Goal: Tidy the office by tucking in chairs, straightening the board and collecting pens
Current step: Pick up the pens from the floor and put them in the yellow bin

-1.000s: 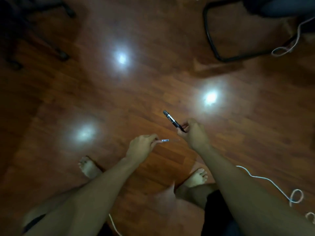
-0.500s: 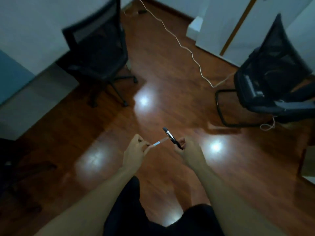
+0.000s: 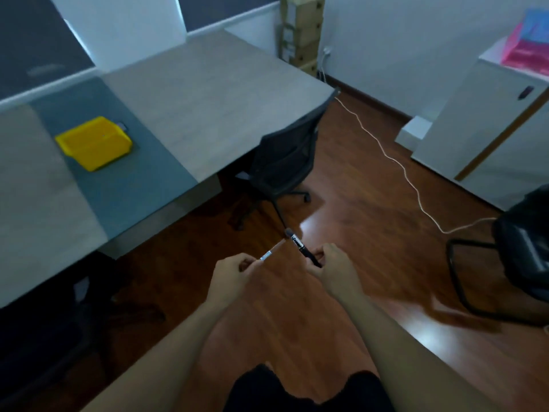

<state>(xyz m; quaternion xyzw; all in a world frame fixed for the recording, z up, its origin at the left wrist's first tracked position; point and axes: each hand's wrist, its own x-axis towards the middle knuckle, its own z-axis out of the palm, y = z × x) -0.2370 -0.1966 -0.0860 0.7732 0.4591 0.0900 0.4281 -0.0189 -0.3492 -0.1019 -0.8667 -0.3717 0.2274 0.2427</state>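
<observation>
Pens are now off the floor: left hand [image 3: 230,270] pinches a pale pen [image 3: 271,253], right hand [image 3: 334,263] a black pen [image 3: 301,246]. View has risen to the surface [image 3: 208,114], where a yellow tray [image 3: 93,142] near its front edge looks the likely drop-off.

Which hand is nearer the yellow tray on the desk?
Left. The left hand holds a pen right of and below the yellow tray; the right hand, with its pen, is farther right.
</observation>
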